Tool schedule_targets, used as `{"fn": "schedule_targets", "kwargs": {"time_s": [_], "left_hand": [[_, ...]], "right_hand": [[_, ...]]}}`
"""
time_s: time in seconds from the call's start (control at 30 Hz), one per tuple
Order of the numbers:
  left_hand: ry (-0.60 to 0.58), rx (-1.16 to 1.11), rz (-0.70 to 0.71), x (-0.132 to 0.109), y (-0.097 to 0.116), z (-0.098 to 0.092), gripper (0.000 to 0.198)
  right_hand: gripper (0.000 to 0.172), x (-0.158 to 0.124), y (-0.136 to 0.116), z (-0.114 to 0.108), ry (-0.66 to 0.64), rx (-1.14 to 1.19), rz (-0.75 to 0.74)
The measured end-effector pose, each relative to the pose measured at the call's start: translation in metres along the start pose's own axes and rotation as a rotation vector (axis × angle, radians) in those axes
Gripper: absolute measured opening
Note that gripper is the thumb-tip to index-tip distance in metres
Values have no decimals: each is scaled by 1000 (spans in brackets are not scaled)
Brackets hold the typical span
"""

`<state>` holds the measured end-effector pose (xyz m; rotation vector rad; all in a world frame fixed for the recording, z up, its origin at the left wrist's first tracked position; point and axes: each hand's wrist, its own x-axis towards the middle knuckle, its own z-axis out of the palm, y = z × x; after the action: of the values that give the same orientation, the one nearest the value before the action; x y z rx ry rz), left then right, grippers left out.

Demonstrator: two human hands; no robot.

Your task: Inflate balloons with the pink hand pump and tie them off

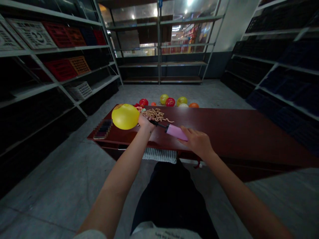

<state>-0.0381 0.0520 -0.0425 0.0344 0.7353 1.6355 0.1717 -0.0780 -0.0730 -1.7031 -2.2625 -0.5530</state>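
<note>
Right hand point(198, 141) wrapped round the pink barrel of the pump point(176, 132), fingers pressed in close, thumb and knuckles over its near end! Across to the left hand point(146, 121), and those fingers curl about the pump's black far end — whether they also pinch the balloon's neck, I cannot tell, the hand covers it. The yellow balloon point(125, 116) swells round and glossy just beyond that hand, on its left, above the table point(224, 129), with the pump slanting between the two hands. Just past the left fingers, a heap of tan squiggly strands point(157, 114) lies on the dark red wood; over at the left end, a phone-like thing point(103, 128), blurred out. Beyond the far edge, a row of balloons point(170, 102) — red, yellow, white, orange. Below the near edge, a grey ribbed cloth point(159, 155). Farther out, baskets point(63, 69) sit on the left-hand shelves point(104, 83), and another rack point(183, 63) stands at the back.
</note>
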Motion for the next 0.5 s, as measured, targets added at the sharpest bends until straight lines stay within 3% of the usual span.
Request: {"fn": "schedule_targets", "kwargs": {"time_s": [0.17, 0.27, 0.5], "left_hand": [[-11, -31, 113, 8, 36, 2, 33], [-66, -64, 222, 4, 47, 3, 36], [-143, -64, 345, -25, 29, 11, 44]], "right_hand": [[50, -6, 17, 2, 14, 17, -5], [55, -5, 28, 5, -12, 81, -21], [56, 1, 38, 9, -17, 294, 51]]}}
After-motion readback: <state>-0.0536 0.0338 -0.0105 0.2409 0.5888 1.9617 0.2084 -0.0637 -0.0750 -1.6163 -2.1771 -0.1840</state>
